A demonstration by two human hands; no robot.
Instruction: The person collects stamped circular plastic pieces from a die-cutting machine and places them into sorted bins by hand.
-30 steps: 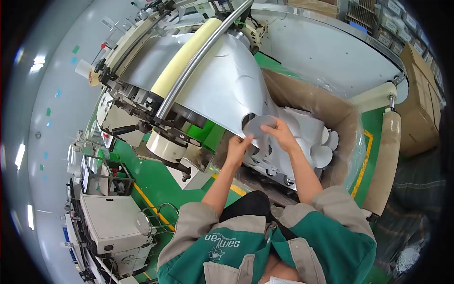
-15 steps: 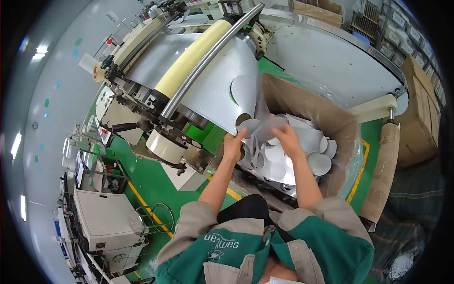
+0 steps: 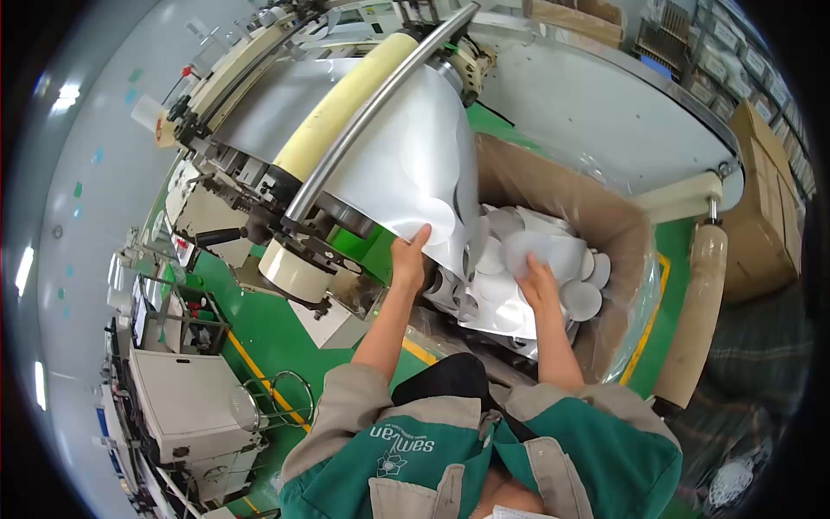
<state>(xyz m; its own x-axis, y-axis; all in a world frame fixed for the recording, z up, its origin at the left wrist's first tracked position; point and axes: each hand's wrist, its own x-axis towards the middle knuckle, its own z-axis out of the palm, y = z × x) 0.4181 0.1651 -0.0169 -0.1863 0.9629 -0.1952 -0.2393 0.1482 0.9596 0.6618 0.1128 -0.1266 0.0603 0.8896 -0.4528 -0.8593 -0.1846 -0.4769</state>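
Note:
My left hand (image 3: 410, 256) pinches the lower edge of a silver sheet (image 3: 389, 164) that hangs down from the machine's rollers. Thumb and fingers are closed on that edge. Over the open cardboard box, my right hand (image 3: 539, 284) grips a round, pale silvery disc (image 3: 519, 251) by its near edge. Beneath it lies a heap of cut silver sheet (image 3: 497, 307) with round holes and loose discs (image 3: 581, 299). The sheet's free end droops in folds into the box, left of my right hand.
A yellow roller (image 3: 350, 99) and a steel bar (image 3: 380, 112) cross above the sheet. The cardboard box (image 3: 553, 173) has a clear plastic liner. To its right stand a brown roll (image 3: 694, 320) and a taller carton (image 3: 761, 208). A white cabinet (image 3: 186, 389) stands left.
My hands have moved apart. The right hand has shifted right and lower with the disc, away from the sheet. My left hand has moved slightly left, still on the sheet's edge.

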